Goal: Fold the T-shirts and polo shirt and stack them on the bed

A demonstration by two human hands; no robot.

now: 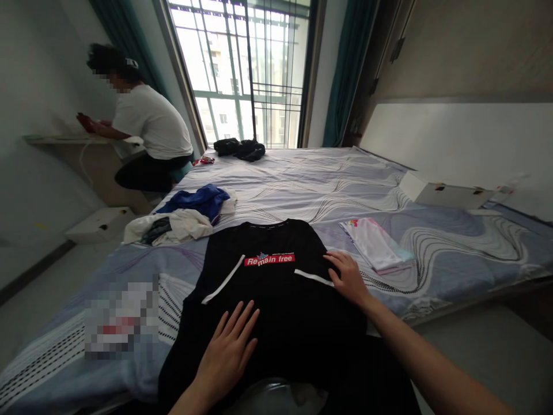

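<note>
A black T-shirt [276,300] with a red "Remain free" label and white stripes lies spread flat on the bed [337,184], collar away from me. My left hand [228,349] rests palm down on its lower middle, fingers apart. My right hand [348,276] lies flat on the shirt's right edge, near the white stripe of the sleeve. Neither hand grips anything.
A folded white garment [375,242] lies right of the shirt. A pile of blue and white clothes [185,216] sits to the left, dark clothes [239,148] lie near the window. A white box [444,193] rests at the bed's right. Another person [147,129] sits at a desk, far left.
</note>
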